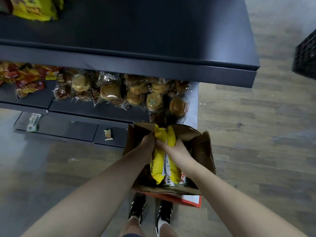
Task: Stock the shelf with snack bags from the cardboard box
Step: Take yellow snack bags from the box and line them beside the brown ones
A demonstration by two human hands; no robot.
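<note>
An open cardboard box [203, 147] stands on the floor in front of the dark shelf [153, 69]. Yellow snack bags [158, 168] stand upright inside it. My left hand [147, 144] grips the top of the left yellow bag. My right hand [174, 149] grips the neighbouring yellow bag [171, 137] beside it. Both hands are inside the box, close together. Other bags lower in the box are mostly hidden.
The upper shelf board holds yellow bags [34, 9] at its far left. The shelf below carries clear packs of round pastries [130, 93] and red-orange packs [25, 79]. Two small packets [108, 134] lie on the bottom ledge. A black crate [306, 55] stands at right. My shoes [150, 211] are below the box.
</note>
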